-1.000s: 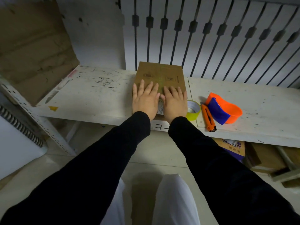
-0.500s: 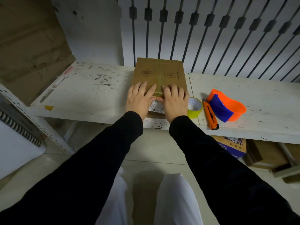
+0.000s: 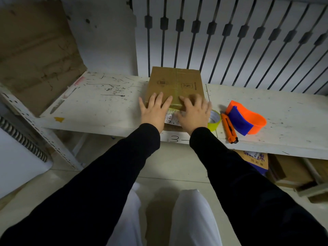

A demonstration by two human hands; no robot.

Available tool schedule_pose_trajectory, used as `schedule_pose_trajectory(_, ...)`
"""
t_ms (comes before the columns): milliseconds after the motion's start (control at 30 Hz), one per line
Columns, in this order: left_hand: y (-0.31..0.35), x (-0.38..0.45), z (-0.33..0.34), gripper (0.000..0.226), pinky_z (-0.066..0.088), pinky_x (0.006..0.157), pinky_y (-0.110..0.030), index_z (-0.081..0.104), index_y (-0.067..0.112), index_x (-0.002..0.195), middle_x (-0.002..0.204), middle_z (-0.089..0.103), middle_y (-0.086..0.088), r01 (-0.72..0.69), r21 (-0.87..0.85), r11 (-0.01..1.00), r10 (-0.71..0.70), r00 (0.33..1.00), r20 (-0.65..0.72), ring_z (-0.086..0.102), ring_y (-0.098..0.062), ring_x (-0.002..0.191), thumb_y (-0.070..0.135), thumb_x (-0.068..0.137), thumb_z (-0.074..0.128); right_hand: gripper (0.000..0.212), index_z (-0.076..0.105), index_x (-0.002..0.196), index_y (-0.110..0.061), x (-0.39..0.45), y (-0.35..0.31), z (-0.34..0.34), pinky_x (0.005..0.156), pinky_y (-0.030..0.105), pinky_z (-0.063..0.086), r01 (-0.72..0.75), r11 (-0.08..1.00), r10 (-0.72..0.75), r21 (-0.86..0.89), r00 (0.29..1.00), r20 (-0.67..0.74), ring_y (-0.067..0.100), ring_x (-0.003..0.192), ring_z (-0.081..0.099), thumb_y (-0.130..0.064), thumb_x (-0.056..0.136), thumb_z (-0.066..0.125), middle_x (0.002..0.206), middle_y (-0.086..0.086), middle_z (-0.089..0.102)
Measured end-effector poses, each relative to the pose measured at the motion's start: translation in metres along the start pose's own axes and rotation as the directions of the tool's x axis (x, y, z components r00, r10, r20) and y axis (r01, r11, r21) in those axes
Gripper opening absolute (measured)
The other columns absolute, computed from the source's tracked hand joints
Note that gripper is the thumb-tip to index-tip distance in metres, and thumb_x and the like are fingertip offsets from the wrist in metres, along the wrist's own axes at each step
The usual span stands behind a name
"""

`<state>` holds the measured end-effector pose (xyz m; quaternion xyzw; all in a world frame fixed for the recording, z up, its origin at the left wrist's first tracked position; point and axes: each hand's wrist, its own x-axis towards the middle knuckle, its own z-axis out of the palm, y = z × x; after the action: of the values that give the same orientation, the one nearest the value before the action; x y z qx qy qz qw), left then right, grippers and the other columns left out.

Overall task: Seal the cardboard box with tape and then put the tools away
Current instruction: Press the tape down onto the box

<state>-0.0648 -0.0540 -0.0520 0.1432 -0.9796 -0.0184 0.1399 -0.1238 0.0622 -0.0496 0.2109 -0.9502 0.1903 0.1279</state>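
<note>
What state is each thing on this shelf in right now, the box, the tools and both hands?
Cardboard box: closed, flat on shelf.
Left hand: open, pressing box.
Right hand: open, on box, blurred.
Tape roll: lying flat.
Utility knife: lying flat.
Tape dispenser: resting unheld.

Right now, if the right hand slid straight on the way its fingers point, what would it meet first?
The right hand lies flat on the cardboard box, fingers pointing away from the person. It would probably cross the box top unobstructed, then meet the white slatted wall behind; depth there is unclear.
</note>
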Motion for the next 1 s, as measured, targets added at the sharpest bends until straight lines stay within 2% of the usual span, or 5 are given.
schedule_pose_trajectory(100,-0.003,-0.003,-0.005,0.086,0.013,0.117,-0.056,0.012,0.027,0.148,0.159,0.011,-0.008,0.003,-0.041,0.999,-0.002,1.000,0.032,0.006,-0.028,0.147,-0.004,0.082,0.057,0.062,0.033,0.137,-0.035,-0.007,-0.003,-0.003,0.115,0.055,0.012,-0.268,0.943,0.262,0.197,0.963,0.055,0.040,0.142,0.014,-0.050,0.082,0.058,0.156,0.013,0.010)
schedule_pose_trajectory(233,-0.010,-0.008,-0.010,0.084,0.014,0.117,-0.055,0.014,0.028,0.148,0.159,0.012,-0.008,0.016,-0.055,0.998,-0.014,0.999,0.040,0.007,-0.028,0.147,0.000,0.083,0.059,0.058,0.037,0.138,-0.028,-0.010,-0.008,0.001,0.111,0.047,0.034,-0.275,0.840,0.235,0.467,0.961,0.144,0.038,0.131,0.035,-0.037,0.086,0.060,0.150,0.013,0.014)
schedule_pose_trajectory(500,-0.038,-0.022,-0.026,0.082,0.006,0.117,-0.057,0.012,0.028,0.148,0.159,0.011,-0.006,0.072,0.036,0.997,-0.075,0.994,0.082,0.005,-0.027,0.148,-0.002,0.084,0.054,0.057,0.036,0.138,-0.029,-0.023,-0.044,0.006,0.103,0.047,0.041,-0.241,0.876,0.208,0.418,0.970,0.125,0.039,0.119,0.043,-0.039,0.087,0.058,0.144,0.014,0.022)
schedule_pose_trajectory(700,-0.009,-0.018,-0.031,0.079,-0.002,0.119,-0.050,0.005,0.016,0.150,0.159,0.011,-0.013,0.039,0.132,0.990,-0.037,0.999,-0.019,0.000,-0.031,0.148,0.014,0.086,0.052,0.081,0.027,0.140,-0.025,-0.024,-0.027,-0.005,0.112,0.050,0.027,-0.267,0.858,0.241,0.438,0.964,0.117,0.036,0.134,0.031,-0.044,0.074,0.069,0.150,0.015,0.021)
schedule_pose_trajectory(1000,0.094,-0.007,-0.027,0.059,0.015,0.117,-0.041,0.019,0.015,0.147,0.158,0.015,-0.009,-0.232,-0.029,0.972,0.226,0.963,-0.145,0.012,-0.028,0.146,0.010,0.092,0.039,0.038,0.048,0.128,-0.015,-0.033,0.044,-0.032,0.108,0.038,0.036,-0.185,0.828,0.267,0.529,0.960,-0.082,0.023,0.125,0.046,-0.016,0.090,0.051,0.136,0.007,0.049)
